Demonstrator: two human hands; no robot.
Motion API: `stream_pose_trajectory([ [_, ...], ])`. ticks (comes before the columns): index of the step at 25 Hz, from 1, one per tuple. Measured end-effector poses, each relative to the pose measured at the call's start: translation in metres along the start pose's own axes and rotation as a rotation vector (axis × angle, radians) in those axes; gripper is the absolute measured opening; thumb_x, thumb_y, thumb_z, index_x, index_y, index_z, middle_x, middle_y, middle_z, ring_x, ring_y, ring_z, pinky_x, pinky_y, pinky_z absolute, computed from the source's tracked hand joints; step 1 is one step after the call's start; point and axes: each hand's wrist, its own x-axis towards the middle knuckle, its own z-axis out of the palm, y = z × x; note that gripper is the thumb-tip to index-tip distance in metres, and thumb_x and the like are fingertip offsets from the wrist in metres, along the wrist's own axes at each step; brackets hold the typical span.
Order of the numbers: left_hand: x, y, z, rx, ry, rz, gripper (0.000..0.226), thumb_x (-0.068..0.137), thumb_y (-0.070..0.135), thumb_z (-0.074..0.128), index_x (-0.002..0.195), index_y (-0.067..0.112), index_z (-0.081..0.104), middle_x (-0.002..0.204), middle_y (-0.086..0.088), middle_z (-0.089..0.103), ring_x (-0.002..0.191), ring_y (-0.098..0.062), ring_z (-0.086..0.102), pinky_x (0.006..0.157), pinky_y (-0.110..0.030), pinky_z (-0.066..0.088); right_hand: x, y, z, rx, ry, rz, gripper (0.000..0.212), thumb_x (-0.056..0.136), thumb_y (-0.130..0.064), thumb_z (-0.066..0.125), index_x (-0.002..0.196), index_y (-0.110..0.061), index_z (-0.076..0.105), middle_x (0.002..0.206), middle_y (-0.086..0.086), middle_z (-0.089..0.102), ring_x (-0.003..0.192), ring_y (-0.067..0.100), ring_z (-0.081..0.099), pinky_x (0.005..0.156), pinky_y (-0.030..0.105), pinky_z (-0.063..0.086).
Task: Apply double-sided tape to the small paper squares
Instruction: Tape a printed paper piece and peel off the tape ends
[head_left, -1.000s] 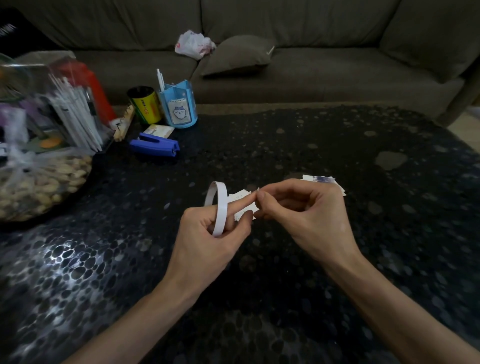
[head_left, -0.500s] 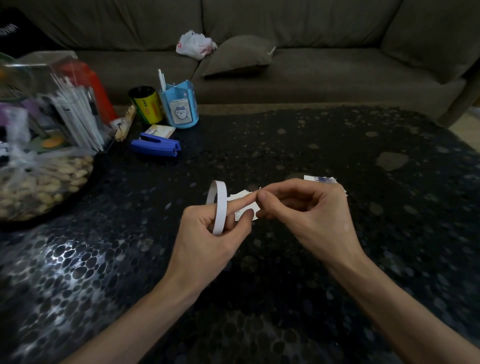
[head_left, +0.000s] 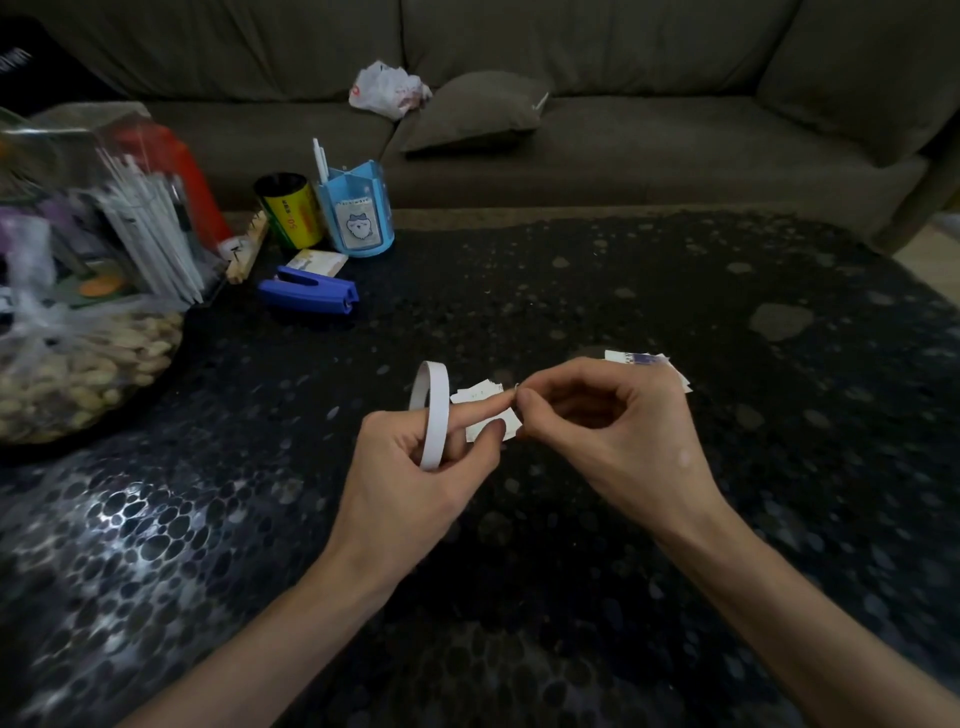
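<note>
A grey-green fabric sofa (head_left: 623, 156) backs a dark, pebble-patterned bench (head_left: 675, 519) over which a person works with both hands raised. The left hand (head_left: 410, 478) wears a white roll of double-sided tape (head_left: 434, 415) looped over its forefinger, its fingers clasping small white paper squares (head_left: 480, 397) just above the bench. The right hand (head_left: 613, 431), fingers curled, pinches the squares' right edge. More paper scraps (head_left: 644, 359) lie behind it.

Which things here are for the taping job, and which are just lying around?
In use: tape roll and paper squares, both in the left hand; more paper behind the right hand.
Lying about: blue stapler, pen holder, yellow can, peanut bag.
</note>
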Motion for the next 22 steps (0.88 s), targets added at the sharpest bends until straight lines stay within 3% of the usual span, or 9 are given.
stream_pose_trajectory([
  [13, 0.0078, -0.0011, -0.0088, 0.134, -0.056, 0.036, 0.019, 0.088, 0.007, 0.076, 0.101, 0.019, 0.082, 0.051, 0.01, 0.055, 0.048, -0.008, 0.054, 0.059, -0.011, 0.047, -0.0003, 0.0048, -0.0023, -0.252, -0.093, -0.115, 0.013, 0.092, -0.017, 0.079, 0.104, -0.022, 0.082, 0.089, -0.014, 0.077, 0.085, 0.002, 0.074, 0.078, 0.023, 0.062],
  [22, 0.008, -0.0004, -0.009, 0.179, -0.064, 0.083, 0.021, 0.088, 0.006, 0.076, 0.103, 0.02, 0.081, 0.05, 0.01, 0.05, 0.047, -0.007, 0.049, 0.058, -0.012, 0.046, -0.0002, 0.0051, -0.0019, -0.242, -0.085, -0.107, 0.011, 0.089, -0.017, 0.079, 0.1, -0.02, 0.082, 0.086, -0.014, 0.077, 0.083, 0.001, 0.074, 0.076, 0.019, 0.06],
])
